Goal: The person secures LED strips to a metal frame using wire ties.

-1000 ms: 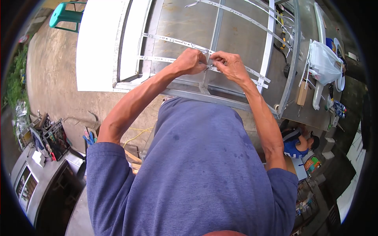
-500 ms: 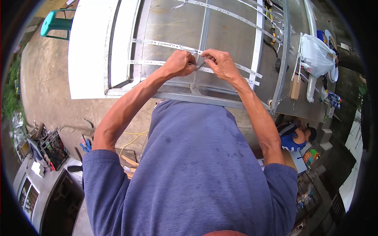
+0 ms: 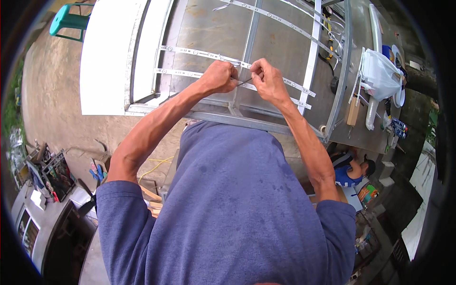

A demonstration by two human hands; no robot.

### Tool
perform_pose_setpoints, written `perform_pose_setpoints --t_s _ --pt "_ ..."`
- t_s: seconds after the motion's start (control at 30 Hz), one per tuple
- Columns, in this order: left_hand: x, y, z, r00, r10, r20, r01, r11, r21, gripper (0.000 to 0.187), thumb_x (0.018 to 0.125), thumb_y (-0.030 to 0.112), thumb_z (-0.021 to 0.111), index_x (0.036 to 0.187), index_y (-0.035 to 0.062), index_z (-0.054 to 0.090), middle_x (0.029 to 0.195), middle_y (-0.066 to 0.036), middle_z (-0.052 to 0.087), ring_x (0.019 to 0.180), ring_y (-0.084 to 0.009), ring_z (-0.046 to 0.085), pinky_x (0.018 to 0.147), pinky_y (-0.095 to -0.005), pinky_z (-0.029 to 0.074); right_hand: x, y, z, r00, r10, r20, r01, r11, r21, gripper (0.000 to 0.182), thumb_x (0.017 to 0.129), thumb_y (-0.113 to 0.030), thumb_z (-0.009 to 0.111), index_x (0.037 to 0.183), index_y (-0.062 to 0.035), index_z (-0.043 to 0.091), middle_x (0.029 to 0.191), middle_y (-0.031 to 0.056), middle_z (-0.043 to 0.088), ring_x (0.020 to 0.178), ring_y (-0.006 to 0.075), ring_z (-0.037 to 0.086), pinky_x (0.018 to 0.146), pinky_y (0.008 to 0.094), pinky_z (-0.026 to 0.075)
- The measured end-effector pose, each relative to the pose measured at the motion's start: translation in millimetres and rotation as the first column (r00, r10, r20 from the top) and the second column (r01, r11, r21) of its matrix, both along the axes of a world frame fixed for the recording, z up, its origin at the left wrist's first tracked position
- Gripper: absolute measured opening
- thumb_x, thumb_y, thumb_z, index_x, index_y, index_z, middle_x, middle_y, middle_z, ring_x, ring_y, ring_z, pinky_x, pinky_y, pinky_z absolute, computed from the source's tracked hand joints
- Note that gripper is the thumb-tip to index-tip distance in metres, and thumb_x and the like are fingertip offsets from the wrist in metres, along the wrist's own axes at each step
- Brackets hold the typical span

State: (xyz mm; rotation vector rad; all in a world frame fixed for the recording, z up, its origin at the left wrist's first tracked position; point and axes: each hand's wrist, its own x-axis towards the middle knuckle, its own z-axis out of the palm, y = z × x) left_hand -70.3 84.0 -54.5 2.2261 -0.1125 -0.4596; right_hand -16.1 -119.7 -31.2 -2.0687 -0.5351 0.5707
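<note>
A thin dark wire (image 3: 244,82) runs between my two hands, above the white LED strips. My left hand (image 3: 220,77) is closed in a fist-like grip at its left end, over the lower strips. At the other end, the thumb and fingers of my right hand (image 3: 268,81) are pinched together. One LED strip (image 3: 194,51) passes just beyond my hands, with a loose white wire near its middle. A second LED strip (image 3: 178,72) runs nearer to me, partly hidden by my left hand. Both lie across a metal frame (image 3: 223,118) with a grey sheet behind.
A teal stool (image 3: 64,20) stands at upper left beside a white panel (image 3: 107,57). On the right are a white plastic bag (image 3: 380,70), a wood block (image 3: 353,111) and several small cans (image 3: 399,127). Another person in blue (image 3: 349,175) is low at the right.
My right hand has moved slightly right, away from my left hand. The gap between them is wider, and more of the dark wire shows. The whole view has shifted a little.
</note>
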Motion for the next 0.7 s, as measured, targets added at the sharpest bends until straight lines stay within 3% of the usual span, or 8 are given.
perform_pose_setpoints --t_s 0.03,0.13,0.23,0.33,0.43,0.53,0.7 --pt "0 -1 1 1.000 0.000 -0.007 0.000 1.000 0.001 0.021 0.074 0.012 0.072 0.091 0.0007 0.079 0.077 -0.021 0.072 0.071 -0.0328 0.072 0.071 -0.0408 0.057 0 -2 -1 0.997 0.013 0.073 -0.009 0.998 -0.061 0.015 0.089 0.005 0.058 0.102 -0.0022 0.057 0.082 0.0093 0.062 0.069 0.0158 0.062 0.064 0.0318 0.050" --pt "0 -1 2 1.000 0.009 -0.013 -0.009 1.000 0.016 0.022 0.074 0.012 0.072 0.091 0.0015 0.079 0.077 -0.021 0.073 0.071 -0.0329 0.072 0.072 -0.0404 0.057 0 -2 -9 0.963 0.057 0.264 -0.031 0.995 -0.100 0.017 0.086 0.006 0.055 0.100 -0.0031 0.055 0.085 0.0138 0.063 0.073 0.0287 0.066 0.069 0.0395 0.052" --pt "0 -1 2 1.000 0.004 0.006 -0.004 1.000 0.013 0.022 0.074 0.013 0.071 0.091 0.0023 0.079 0.079 -0.020 0.073 0.072 -0.0331 0.072 0.073 -0.0402 0.058 -2 4 -1 0.932 0.133 0.338 -0.084 0.984 -0.155 0.019 0.083 0.007 0.053 0.099 -0.0038 0.053 0.090 0.0162 0.065 0.084 0.0413 0.066 0.074 0.0493 0.051" --pt "0 0 -3 1.000 -0.014 0.028 0.013 1.000 0.006 0.022 0.074 0.013 0.071 0.091 0.0022 0.079 0.079 -0.020 0.074 0.072 -0.0332 0.072 0.073 -0.0402 0.058 -2 3 -5 0.914 0.168 0.369 -0.115 0.980 -0.161 0.021 0.081 0.008 0.053 0.098 -0.0041 0.052 0.090 0.0154 0.065 0.084 0.0412 0.066 0.074 0.0501 0.050" --pt "1 0 1 1.000 0.008 -0.011 -0.008 1.000 -0.004 0.022 0.074 0.012 0.071 0.091 0.0022 0.079 0.079 -0.020 0.074 0.072 -0.0334 0.072 0.073 -0.0401 0.058 -2 3 -4 0.942 0.087 0.323 -0.051 0.992 -0.119 0.019 0.081 0.007 0.053 0.097 -0.0040 0.053 0.086 0.0153 0.065 0.078 0.0377 0.067 0.071 0.0474 0.051" --pt "1 -1 5 0.999 0.012 -0.033 -0.011 1.000 0.013 0.022 0.073 0.012 0.071 0.091 0.0021 0.079 0.079 -0.020 0.074 0.071 -0.0332 0.072 0.073 -0.0400 0.058 1 0 2 0.996 -0.035 0.078 0.043 0.994 -0.098 0.017 0.082 0.005 0.055 0.096 -0.0040 0.055 0.078 0.0137 0.065 0.070 0.0292 0.066 0.066 0.0417 0.051" --pt "2 -1 3 1.000 0.007 0.007 -0.007 0.999 0.031 0.022 0.073 0.012 0.072 0.091 0.0022 0.080 0.079 -0.021 0.073 0.071 -0.0328 0.072 0.073 -0.0403 0.058 -3 0 0 0.990 -0.098 -0.100 0.105 0.992 0.065 0.008 0.085 0.000 0.062 0.091 -0.0007 0.057 0.073 0.0092 0.063 0.064 0.0175 0.062 0.062 0.0330 0.050"
